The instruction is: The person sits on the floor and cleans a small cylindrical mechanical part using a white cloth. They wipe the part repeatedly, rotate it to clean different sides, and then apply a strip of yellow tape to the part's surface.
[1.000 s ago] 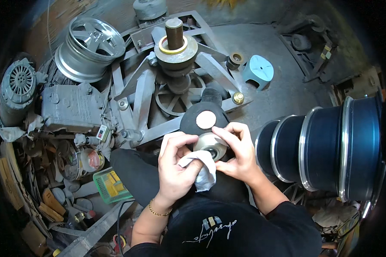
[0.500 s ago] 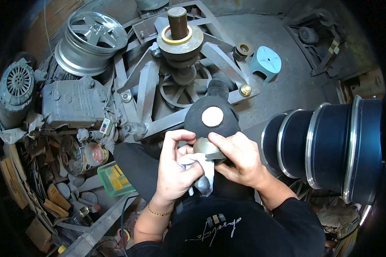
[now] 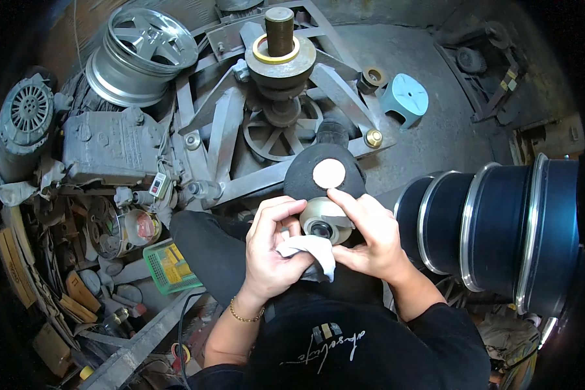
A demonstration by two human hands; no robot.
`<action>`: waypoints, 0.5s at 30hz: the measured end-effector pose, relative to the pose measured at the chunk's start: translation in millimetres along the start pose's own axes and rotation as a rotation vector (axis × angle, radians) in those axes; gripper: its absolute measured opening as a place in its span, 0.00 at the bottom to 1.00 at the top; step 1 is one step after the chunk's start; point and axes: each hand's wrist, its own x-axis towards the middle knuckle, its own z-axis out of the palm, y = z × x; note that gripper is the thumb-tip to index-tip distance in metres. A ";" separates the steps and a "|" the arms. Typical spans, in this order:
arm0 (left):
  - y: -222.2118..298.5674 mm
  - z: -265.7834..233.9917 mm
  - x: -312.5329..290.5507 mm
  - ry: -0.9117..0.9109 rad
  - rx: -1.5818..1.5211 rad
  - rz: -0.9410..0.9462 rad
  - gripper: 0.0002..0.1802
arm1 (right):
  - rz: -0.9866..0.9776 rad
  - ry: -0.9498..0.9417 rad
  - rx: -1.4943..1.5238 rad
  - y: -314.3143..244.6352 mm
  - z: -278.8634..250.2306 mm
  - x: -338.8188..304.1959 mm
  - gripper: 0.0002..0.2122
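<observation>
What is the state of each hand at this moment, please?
Left hand: closed, holding the white cloth, fingers also at the round part.
Right hand: closed, gripping the round part.

So I had the cloth (image 3: 309, 245) on the near side of the part (image 3: 313, 209), stand (image 3: 281, 77) behind, wheel (image 3: 125, 78) left of that, stool (image 3: 405, 95) right, rims (image 3: 506, 234) far right.

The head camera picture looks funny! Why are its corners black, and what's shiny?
In the head view, the wide fisheye lens makes a rounded picture, so the corners go black; in the head view, bright glints run along the edges of the dark blue barrels and on the silver wheel; in the head view, the round piece has a softer sheen.
</observation>
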 end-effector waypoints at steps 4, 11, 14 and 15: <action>-6.8 -9.3 4.8 -0.054 -0.028 0.069 0.33 | 0.026 -0.033 0.039 1.7 -2.4 1.3 0.38; -10.9 -14.5 10.6 -0.021 -0.086 0.017 0.22 | 0.014 0.010 0.056 2.5 -0.3 3.4 0.37; -9.5 -10.5 12.4 0.019 -0.095 0.017 0.16 | -0.011 0.038 0.040 3.6 3.4 1.5 0.36; -9.6 -9.5 12.4 0.025 -0.109 0.009 0.15 | -0.022 0.046 0.025 3.8 4.4 0.9 0.36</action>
